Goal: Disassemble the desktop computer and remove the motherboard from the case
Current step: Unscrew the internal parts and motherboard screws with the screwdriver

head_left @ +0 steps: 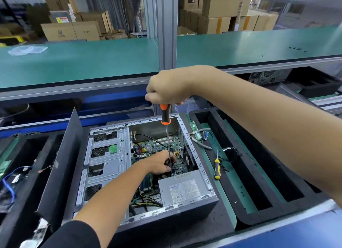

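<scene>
An open desktop case [196,212] lies on its side in front of me. Inside it are the green motherboard [157,145], a silver drive cage [109,158] and a grey power supply [185,190]. My right hand [170,86] grips the top of a long orange-and-black screwdriver [165,116], held upright with its shaft reaching down to the board. My left hand [161,163] is inside the case, its fingers pinching the shaft near the tip. The tip itself is hidden by those fingers.
A black side panel [63,164] leans against the case's left side. A small yellow screwdriver [216,167], loose cables and a memory stick [196,133] lie on the black foam tray [259,183] to the right. Another tray with blue cables [9,184] is on the left. A green shelf [92,62] runs above.
</scene>
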`<control>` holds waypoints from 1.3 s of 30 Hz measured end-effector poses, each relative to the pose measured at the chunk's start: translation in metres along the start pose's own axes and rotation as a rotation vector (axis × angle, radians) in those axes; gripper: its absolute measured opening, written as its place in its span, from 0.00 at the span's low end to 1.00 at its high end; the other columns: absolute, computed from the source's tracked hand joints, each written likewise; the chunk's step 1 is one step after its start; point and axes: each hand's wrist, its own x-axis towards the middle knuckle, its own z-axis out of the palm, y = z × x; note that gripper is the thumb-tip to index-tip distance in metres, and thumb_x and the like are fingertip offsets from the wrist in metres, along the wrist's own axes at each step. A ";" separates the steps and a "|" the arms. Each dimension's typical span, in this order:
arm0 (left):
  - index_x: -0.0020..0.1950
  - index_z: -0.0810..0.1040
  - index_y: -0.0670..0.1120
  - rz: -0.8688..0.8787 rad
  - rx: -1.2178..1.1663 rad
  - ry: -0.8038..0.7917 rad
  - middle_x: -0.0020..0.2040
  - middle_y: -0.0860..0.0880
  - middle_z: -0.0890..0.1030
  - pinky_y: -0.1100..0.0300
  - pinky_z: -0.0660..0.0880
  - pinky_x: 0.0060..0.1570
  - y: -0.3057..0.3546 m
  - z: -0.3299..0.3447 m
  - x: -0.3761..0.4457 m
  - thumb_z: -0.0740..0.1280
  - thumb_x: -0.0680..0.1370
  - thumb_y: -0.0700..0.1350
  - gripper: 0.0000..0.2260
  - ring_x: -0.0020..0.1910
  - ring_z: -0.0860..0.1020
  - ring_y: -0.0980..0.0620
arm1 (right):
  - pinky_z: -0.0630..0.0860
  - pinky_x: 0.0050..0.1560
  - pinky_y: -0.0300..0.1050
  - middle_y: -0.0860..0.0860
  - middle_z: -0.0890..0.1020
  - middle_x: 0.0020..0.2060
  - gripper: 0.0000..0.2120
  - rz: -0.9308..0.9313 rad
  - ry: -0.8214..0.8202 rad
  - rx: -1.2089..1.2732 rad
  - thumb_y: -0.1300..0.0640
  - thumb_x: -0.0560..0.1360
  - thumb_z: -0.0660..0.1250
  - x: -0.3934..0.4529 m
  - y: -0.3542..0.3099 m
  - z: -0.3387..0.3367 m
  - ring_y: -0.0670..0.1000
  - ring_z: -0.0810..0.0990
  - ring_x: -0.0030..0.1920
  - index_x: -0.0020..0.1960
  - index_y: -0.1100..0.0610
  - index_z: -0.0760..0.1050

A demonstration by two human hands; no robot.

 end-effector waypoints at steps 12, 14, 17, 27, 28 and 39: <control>0.63 0.73 0.50 0.000 -0.007 -0.002 0.63 0.47 0.70 0.51 0.68 0.65 -0.001 0.000 -0.001 0.66 0.76 0.37 0.17 0.63 0.70 0.48 | 0.67 0.33 0.41 0.46 0.77 0.39 0.08 -0.218 -0.094 -0.004 0.66 0.73 0.64 -0.013 -0.002 -0.009 0.46 0.74 0.37 0.49 0.55 0.74; 0.63 0.73 0.50 -0.002 -0.023 -0.007 0.60 0.47 0.71 0.51 0.69 0.63 0.000 0.000 0.000 0.65 0.76 0.36 0.17 0.61 0.71 0.47 | 0.73 0.37 0.44 0.49 0.79 0.40 0.08 -0.197 -0.096 0.074 0.63 0.73 0.65 -0.012 0.000 -0.009 0.50 0.78 0.38 0.50 0.55 0.74; 0.62 0.73 0.49 0.004 -0.040 -0.012 0.56 0.48 0.72 0.51 0.71 0.62 0.000 0.000 -0.001 0.65 0.76 0.36 0.16 0.58 0.73 0.46 | 0.78 0.38 0.45 0.50 0.81 0.40 0.07 -0.147 -0.031 0.258 0.52 0.78 0.65 -0.010 0.003 -0.001 0.50 0.83 0.36 0.47 0.55 0.72; 0.63 0.73 0.48 0.012 -0.033 -0.013 0.58 0.45 0.73 0.50 0.71 0.61 0.001 -0.001 -0.001 0.65 0.76 0.36 0.16 0.57 0.74 0.46 | 0.64 0.30 0.45 0.53 0.75 0.33 0.17 -0.005 0.150 -0.152 0.51 0.82 0.51 -0.005 0.001 0.010 0.54 0.75 0.32 0.36 0.54 0.63; 0.63 0.73 0.48 0.014 -0.029 -0.012 0.57 0.45 0.74 0.50 0.71 0.61 0.001 -0.001 -0.001 0.65 0.76 0.36 0.16 0.57 0.74 0.46 | 0.68 0.31 0.46 0.54 0.77 0.33 0.16 -0.026 0.122 -0.126 0.52 0.82 0.52 -0.004 -0.001 0.009 0.55 0.78 0.32 0.37 0.55 0.65; 0.62 0.73 0.50 0.003 -0.012 -0.021 0.58 0.45 0.73 0.50 0.71 0.62 -0.001 0.000 0.002 0.65 0.77 0.36 0.16 0.59 0.73 0.45 | 0.72 0.38 0.41 0.45 0.79 0.41 0.06 -0.206 -0.048 0.132 0.58 0.76 0.69 -0.014 0.014 -0.003 0.49 0.81 0.42 0.49 0.51 0.72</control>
